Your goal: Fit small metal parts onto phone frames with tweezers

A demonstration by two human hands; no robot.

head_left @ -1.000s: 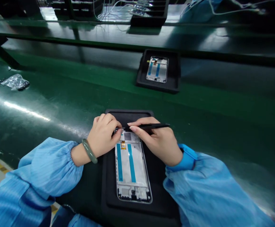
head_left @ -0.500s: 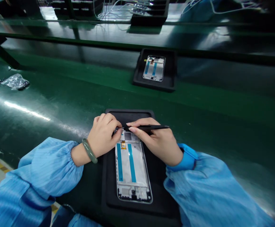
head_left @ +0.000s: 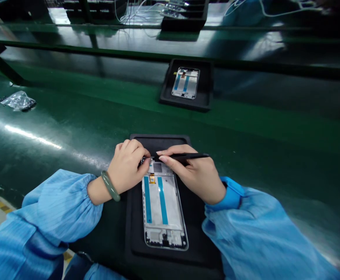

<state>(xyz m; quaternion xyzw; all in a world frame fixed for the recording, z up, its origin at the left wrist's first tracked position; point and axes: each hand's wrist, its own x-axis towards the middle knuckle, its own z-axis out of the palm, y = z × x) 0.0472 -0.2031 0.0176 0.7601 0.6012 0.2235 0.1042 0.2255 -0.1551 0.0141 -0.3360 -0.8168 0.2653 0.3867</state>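
One far tray [head_left: 206,87], just past 12 o'clock on the worktop [head_left: 79,116], has slid a little toward 9 o'clock, carrying a far phone frame [head_left: 191,89] with it. My hands have barely moved, so I judge the shift leaves the work in hand unaffected. My near phone frame [head_left: 171,206] lies in the near tray [head_left: 134,233]. Around its 1 o'clock corner, my right hand [head_left: 198,175] grips a slim black tool [head_left: 191,156] aimed at 9 o'clock. My left hand [head_left: 129,165], curled in from 11 o'clock, covers the other corner; a small glinting piece [head_left: 142,160] shows there, but I can't make out whether the fingers pinch it. The tool's tip is equally unclear.
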